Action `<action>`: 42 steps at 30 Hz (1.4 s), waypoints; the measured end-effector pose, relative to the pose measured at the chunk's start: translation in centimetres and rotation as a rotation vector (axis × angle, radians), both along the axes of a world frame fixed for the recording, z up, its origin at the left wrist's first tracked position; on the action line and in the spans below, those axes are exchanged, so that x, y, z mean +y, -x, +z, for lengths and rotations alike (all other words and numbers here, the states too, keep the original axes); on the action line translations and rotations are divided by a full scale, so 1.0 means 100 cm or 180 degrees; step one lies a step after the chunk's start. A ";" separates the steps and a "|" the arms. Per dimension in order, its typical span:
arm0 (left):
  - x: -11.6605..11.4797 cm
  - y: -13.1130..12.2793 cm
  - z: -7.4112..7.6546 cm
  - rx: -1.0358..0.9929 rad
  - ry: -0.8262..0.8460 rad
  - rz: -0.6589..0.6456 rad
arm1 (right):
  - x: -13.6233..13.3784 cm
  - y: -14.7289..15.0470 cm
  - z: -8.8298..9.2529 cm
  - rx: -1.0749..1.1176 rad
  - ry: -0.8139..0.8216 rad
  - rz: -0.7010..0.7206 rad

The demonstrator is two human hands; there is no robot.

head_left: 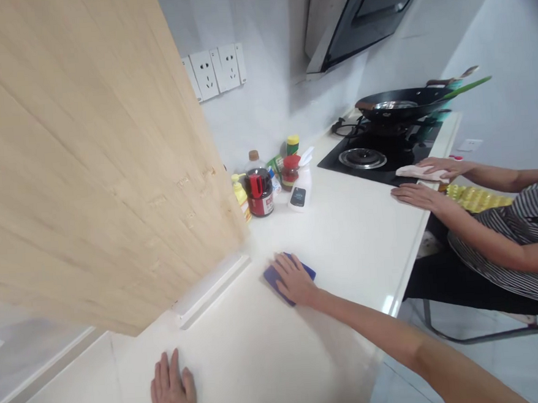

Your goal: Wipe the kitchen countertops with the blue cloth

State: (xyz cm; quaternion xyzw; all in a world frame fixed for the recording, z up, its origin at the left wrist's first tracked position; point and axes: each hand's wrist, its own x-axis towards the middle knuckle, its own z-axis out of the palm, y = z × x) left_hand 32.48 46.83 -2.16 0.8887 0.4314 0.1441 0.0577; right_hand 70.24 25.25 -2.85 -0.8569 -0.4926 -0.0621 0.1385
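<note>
My right hand presses down on a folded blue cloth on the white countertop. Its fingers lie over the cloth, whose corners stick out on both sides. My left hand rests flat on the counter near the bottom edge of the view, fingers stretched out and holding nothing. Beyond the blue cloth stands a white spray bottle. Beside that are a large dark sauce bottle with a brown cap, a red-lidded jar and a yellow pump bottle.
A wooden cabinet panel hangs low at the left. At the far right, a co-worker's hand holds a whitish cloth beside the black stove. A wok sits on the stove under the range hood.
</note>
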 end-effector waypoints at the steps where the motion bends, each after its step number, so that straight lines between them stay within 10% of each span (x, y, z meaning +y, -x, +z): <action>1: 0.000 0.000 0.000 -0.0005 0.0000 0.0004 | -0.010 0.005 -0.002 -0.0080 -0.0124 -0.0034; 9: -0.001 0.000 -0.003 -0.0041 -0.0095 -0.0024 | -0.033 0.004 -0.013 -0.0281 -0.0369 0.0546; 28: 0.000 0.000 -0.001 0.0060 -0.0093 -0.0108 | 0.119 -0.111 -0.010 0.0009 0.0093 -0.0083; 42: -0.001 0.004 -0.004 -0.0053 -0.0078 -0.0102 | 0.028 -0.158 -0.026 -0.0125 0.0264 -0.1114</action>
